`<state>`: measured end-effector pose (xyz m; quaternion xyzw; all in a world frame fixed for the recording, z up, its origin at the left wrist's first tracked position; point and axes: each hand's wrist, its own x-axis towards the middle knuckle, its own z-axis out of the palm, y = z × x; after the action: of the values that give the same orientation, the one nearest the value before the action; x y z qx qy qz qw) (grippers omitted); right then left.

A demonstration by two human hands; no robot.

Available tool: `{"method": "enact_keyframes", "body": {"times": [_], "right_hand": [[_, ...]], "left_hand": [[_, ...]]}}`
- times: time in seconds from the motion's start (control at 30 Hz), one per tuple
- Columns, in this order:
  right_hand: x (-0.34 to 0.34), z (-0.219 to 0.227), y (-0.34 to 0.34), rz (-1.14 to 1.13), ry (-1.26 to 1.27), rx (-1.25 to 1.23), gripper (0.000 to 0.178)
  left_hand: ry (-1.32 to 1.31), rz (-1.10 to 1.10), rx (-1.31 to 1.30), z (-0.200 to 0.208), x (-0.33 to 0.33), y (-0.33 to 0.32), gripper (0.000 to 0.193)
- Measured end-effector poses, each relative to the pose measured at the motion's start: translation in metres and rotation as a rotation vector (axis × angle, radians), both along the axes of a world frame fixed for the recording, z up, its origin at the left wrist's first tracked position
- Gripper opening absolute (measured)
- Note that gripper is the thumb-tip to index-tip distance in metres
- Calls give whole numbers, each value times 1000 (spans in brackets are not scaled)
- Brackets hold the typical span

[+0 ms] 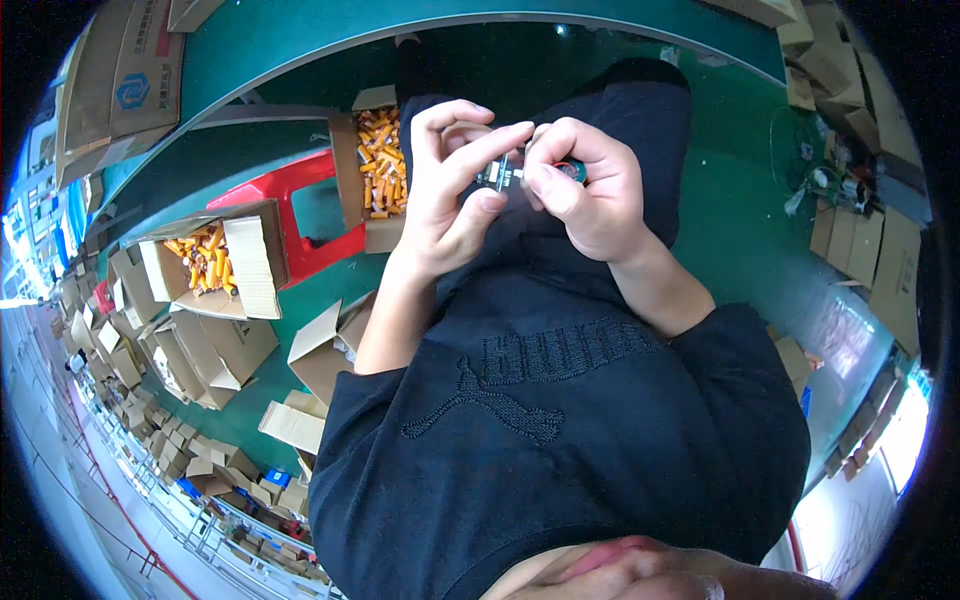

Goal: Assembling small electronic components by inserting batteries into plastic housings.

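Both hands are raised close together above my lap. Between the thumb and fingers of my left hand (450, 180) is a small green circuit board (495, 176) with pale metal parts on it. My right hand (592, 185) pinches at the board's right side, where a small white piece (518, 174) shows between the two hands. A small round part with a teal rim (577, 170) and a bit of red sticks out from the right fingers; most of it is hidden in the grip. Whether the two parts are joined cannot be made out.
A carton of orange cylinders (382, 165) stands just left of my hands, beside a red stool (340, 243). Another open carton (262, 255) of orange pieces is farther left. The green table edge (480, 18) curves across the far side. Cardboard boxes (865, 235) are stacked at right.
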<state>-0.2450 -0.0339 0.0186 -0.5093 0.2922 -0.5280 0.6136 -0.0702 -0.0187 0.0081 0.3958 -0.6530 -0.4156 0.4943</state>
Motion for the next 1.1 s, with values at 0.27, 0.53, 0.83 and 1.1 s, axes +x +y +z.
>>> {"method": "enact_keyframes", "body": {"times": [0.27,0.53,0.83,1.1], "right_hand": [[-1,1,0,1,-6,67,5],[-1,3,2,22,-20,109,5],[0,5,3,7,-25,128,6],[-1,4,3,9,-7,123,6]], "left_hand": [[-23,7,-32,-3,0,0,44],[-35,3,-29,3,0,0,43],[-48,-6,-20,3,0,0,43],[-52,0,-3,3,0,0,43]]}}
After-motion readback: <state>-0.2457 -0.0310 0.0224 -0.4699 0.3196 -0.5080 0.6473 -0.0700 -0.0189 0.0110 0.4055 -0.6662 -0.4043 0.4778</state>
